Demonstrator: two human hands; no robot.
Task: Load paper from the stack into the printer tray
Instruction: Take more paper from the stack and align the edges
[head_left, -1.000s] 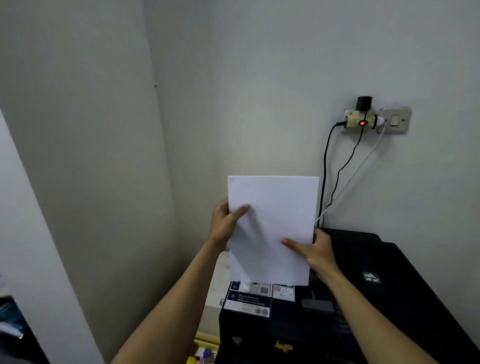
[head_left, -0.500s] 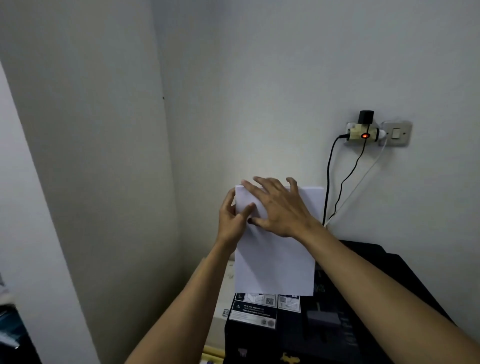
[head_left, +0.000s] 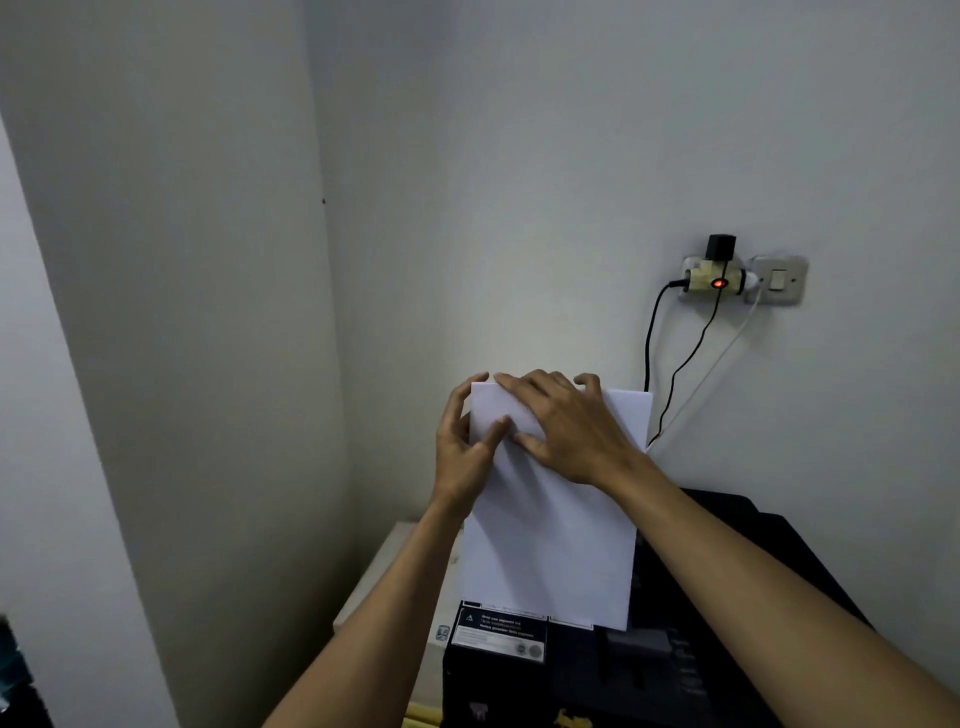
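Note:
A white stack of paper (head_left: 550, 535) stands upright in the rear feed tray (head_left: 498, 631) of the black printer (head_left: 727, 597), its lower edge down behind the tray's label. My left hand (head_left: 460, 457) pinches the paper's upper left edge, thumb in front and fingers behind. My right hand (head_left: 571, 426) lies across the top of the sheets, its fingers spread on the front face with the tips at the top edge.
The printer sits in a corner, with walls close behind and to the left. A wall socket with an adapter and a lit red lamp (head_left: 719, 283) is up on the right, and cables (head_left: 675, 374) hang down behind the printer. A pale surface (head_left: 395, 566) lies left of the printer.
My right hand left the paper's lower right edge and moved up onto its top. The paper has slid a little lower into the tray, covering the upper labels.

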